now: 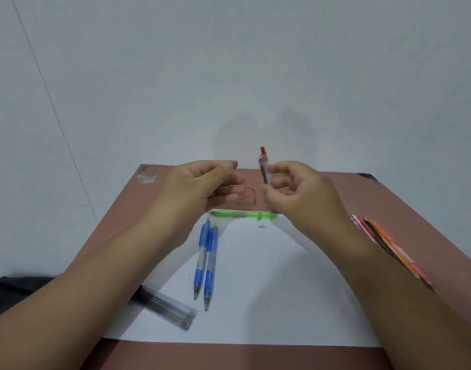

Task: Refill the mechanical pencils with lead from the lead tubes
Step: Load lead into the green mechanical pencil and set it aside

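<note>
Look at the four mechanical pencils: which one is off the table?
The red mechanical pencil, held upright in the right hand. The two blue pencils and the green pencil lie flat on the white paper.

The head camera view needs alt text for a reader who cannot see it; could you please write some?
The right hand holds a red-capped pencil upright over a table, the left hand beside it. On white paper lie two blue pencils, a green pencil and a clear lead tube.
</note>
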Demonstrator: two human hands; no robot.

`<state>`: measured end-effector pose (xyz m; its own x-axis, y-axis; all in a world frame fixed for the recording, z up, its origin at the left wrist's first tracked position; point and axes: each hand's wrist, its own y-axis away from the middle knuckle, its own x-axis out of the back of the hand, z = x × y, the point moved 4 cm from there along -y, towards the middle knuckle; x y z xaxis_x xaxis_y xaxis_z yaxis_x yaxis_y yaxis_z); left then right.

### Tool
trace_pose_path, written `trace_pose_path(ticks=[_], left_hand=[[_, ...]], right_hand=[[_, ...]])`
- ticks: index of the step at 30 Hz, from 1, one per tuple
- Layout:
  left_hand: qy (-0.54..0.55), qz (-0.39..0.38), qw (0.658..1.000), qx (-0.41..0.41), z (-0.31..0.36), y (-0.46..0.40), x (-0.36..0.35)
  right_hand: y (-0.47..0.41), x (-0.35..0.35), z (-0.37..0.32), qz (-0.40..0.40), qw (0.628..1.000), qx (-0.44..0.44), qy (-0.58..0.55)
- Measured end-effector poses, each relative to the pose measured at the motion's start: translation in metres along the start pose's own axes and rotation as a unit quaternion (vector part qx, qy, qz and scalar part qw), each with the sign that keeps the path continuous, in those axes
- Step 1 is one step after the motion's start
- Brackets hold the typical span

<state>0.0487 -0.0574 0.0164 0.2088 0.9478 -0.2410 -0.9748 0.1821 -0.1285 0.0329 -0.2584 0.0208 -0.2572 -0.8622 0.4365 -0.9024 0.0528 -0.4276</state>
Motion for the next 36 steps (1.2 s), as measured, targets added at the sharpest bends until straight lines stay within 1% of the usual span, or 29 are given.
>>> trace_pose_path(ticks=[1, 3, 4, 5, 7, 8, 10, 12, 13, 14, 16, 18, 20, 23, 26, 29, 32, 36], left_hand=[[0.011, -0.006, 1.000, 0.015, -0.002, 0.000, 0.001], [0.027, -0.025, 0.998, 0.048, -0.005, -0.001, 0.001], [0.032, -0.033, 0.997, 0.062, -0.006, -0.001, 0.001], [0.033, -0.040, 0.996, 0.073, -0.008, -0.001, 0.000], [0.031, -0.048, 0.995, 0.087, -0.010, -0.001, -0.001], [0.034, -0.051, 0.994, 0.092, -0.011, -0.001, -0.001], [0.050, -0.057, 0.991, 0.108, -0.012, 0.000, -0.002], [0.080, -0.068, 0.985, 0.136, -0.013, 0.000, -0.002], [0.097, -0.077, 0.980, 0.154, -0.014, 0.001, -0.003], [0.114, -0.088, 0.974, 0.175, -0.015, 0.002, -0.004], [0.154, -0.115, 0.958, 0.214, -0.015, 0.004, -0.007], [0.200, -0.137, 0.940, 0.239, -0.015, 0.006, -0.012], [0.224, -0.148, 0.930, 0.251, -0.017, 0.007, -0.015], [0.226, -0.142, 0.928, 0.259, -0.019, 0.007, -0.016], [0.231, -0.140, 0.926, 0.265, -0.020, 0.007, -0.014], [0.228, -0.139, 0.926, 0.268, -0.021, 0.008, -0.014], [0.222, -0.134, 0.928, 0.268, -0.021, 0.008, -0.015], [0.187, -0.110, 0.936, 0.279, -0.024, 0.007, -0.013]], right_hand=[[-0.002, 0.002, 0.002, 0.022, 0.997, -0.043, -0.057], [-0.004, 0.002, 0.007, 0.046, 0.974, -0.127, -0.183], [-0.004, 0.003, 0.010, 0.057, 0.963, -0.154, -0.212], [-0.005, 0.004, 0.013, 0.066, 0.959, -0.168, -0.216], [-0.005, 0.006, 0.017, 0.081, 0.964, -0.168, -0.188], [-0.006, 0.007, 0.019, 0.083, 0.970, -0.156, -0.165], [-0.006, 0.007, 0.018, 0.079, 0.987, -0.103, -0.090], [-0.004, 0.008, 0.008, 0.073, 0.997, -0.018, 0.001], [-0.003, 0.008, 0.002, 0.069, 0.996, 0.035, 0.040], [-0.002, 0.007, -0.003, 0.064, 0.990, 0.092, 0.082], [0.000, 0.003, -0.012, 0.051, 0.963, 0.196, 0.178], [0.001, 0.000, -0.016, 0.040, 0.936, 0.257, 0.237], [0.004, -0.005, -0.019, 0.026, 0.913, 0.305, 0.270], [0.007, -0.010, -0.023, 0.019, 0.885, 0.344, 0.312], [0.009, -0.012, -0.025, 0.013, 0.869, 0.359, 0.339], [0.010, -0.013, -0.025, -0.002, 0.863, 0.357, 0.357], [0.010, -0.014, -0.024, 0.002, 0.857, 0.363, 0.365], [0.009, -0.013, -0.022, -0.011, 0.851, 0.366, 0.377]])
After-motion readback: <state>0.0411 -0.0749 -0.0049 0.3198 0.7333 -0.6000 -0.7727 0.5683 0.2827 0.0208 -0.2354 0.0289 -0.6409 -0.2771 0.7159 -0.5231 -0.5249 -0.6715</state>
